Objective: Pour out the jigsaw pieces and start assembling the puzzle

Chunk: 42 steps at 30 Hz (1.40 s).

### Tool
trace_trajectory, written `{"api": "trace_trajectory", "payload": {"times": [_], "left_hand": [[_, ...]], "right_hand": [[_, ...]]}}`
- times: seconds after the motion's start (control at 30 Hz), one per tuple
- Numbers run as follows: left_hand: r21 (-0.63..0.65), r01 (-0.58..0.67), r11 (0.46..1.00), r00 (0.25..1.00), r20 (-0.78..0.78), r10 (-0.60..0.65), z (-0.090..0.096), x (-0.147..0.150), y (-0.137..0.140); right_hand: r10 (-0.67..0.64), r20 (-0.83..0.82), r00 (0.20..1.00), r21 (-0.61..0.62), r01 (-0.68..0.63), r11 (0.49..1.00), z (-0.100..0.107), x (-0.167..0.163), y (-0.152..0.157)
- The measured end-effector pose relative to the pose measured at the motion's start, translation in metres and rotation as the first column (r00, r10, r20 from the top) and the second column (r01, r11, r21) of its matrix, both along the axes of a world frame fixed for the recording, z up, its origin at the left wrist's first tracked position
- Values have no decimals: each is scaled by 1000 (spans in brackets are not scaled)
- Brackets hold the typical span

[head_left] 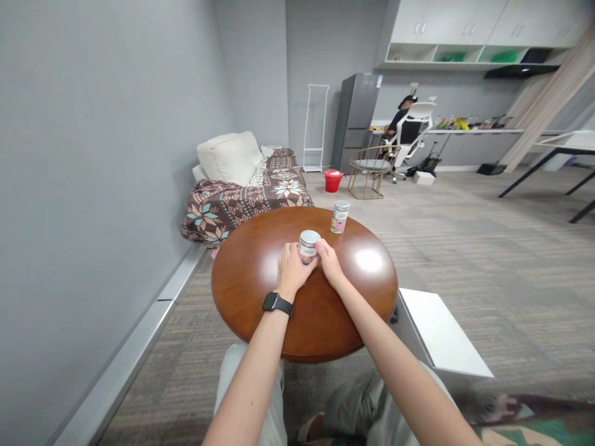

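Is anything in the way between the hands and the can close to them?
Nothing visible: the left hand wraps the near can, and the right hand is at its side. The other can stands apart, farther back on the table.

A brown patterned throw (pixel 251 201) is spreading out near the grey wall (pixel 116 124) on the left, and a pale cushion (pixel 227 160) is resting on it. Farther back, a white rack (pixel 313 168) is standing beside a grey fridge (pixel 356 118), while a red bucket (pixel 333 182) is sitting on the floor (pixel 446 235) near a gold-framed chair (pixel 372 165). A person (pixel 397 119) in a dark cap is showing partly behind a white office chair (pixel 422 110). White cupboards (pixel 446 25) are hanging above. A low white cabinet (pixel 441 328) is standing beside the round bench (pixel 246 266).
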<state>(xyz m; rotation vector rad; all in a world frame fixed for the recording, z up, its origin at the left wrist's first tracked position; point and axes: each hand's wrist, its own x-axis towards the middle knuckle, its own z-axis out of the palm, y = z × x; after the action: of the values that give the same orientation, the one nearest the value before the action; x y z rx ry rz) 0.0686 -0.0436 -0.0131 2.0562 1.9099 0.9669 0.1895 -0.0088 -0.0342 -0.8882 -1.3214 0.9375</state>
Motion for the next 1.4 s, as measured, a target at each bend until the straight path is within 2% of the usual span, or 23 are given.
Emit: {"api": "trace_trajectory", "payload": {"times": [0.13,0.27,0.4,0.53,0.6,0.7,0.77,1.07,1.23,1.4], "left_hand": [[-104,-78,991,997,-15,77,-2,-1,1],[-109,-138,984,984,101,149,0,-5,2],[-162,-137,977,968,186,167,3,-10,1],[-152,-180,972,963,172,206,4,-11,0],[-145,-141,979,977,140,161,2,-10,0],[-116,25,993,991,137,-9,-3,-9,4],[-85,90,992,986,145,-77,-8,-8,6],[-103,59,993,997,-35,-63,-17,-11,10],[-239,-6,971,990,-138,-27,-11,-16,23],[-397,41,917,977,-177,-120,0,-22,50]], "right_hand": [[30,63,998,-37,-28,999,-11,0,4],[-16,180,983,-64,28,998,-19,3,6],[-52,295,954,-73,76,994,-20,4,4],[-62,356,932,-39,81,996,-17,3,1],[-52,369,928,-29,67,997,-16,2,0],[-50,404,913,-14,61,998,-16,3,1],[-57,422,905,-13,69,998,-16,3,1],[-29,421,907,-37,49,998,-18,3,2],[-20,436,899,-60,51,997,-18,2,2],[-5,451,892,-68,40,997,-17,1,2]]}}
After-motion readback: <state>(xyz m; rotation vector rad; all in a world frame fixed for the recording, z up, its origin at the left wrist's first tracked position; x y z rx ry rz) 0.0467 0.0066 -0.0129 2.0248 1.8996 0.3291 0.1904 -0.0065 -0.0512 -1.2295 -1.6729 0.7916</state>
